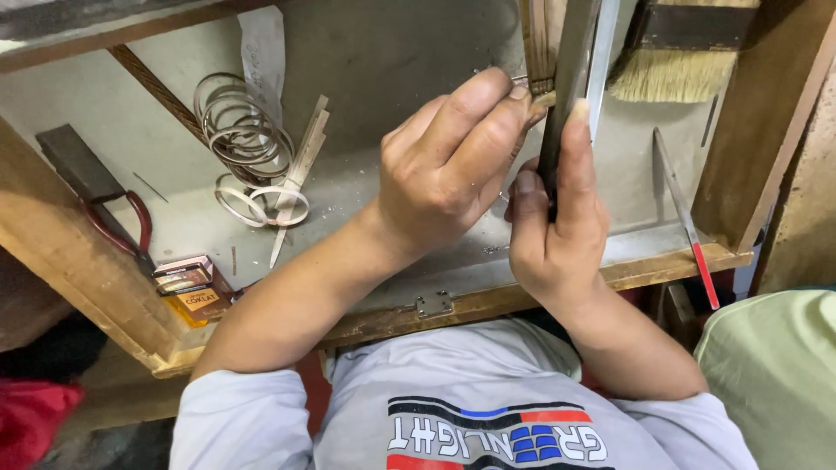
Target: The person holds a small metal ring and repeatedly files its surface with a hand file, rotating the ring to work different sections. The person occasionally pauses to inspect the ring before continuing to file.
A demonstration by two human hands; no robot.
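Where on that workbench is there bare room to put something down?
The widest bare patch lies between the metal rings and the left hand. A narrower strip runs between the right hand and the thin file. The left corner is crowded: rings, wooden strips, red-handled pliers and small boxes.

A long dark metal file (570, 70) stands upright against a small wooden piece (542, 94).

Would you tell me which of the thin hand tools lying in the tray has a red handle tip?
The slim file at the tray's right side, beside the right hand; its lower end is red.
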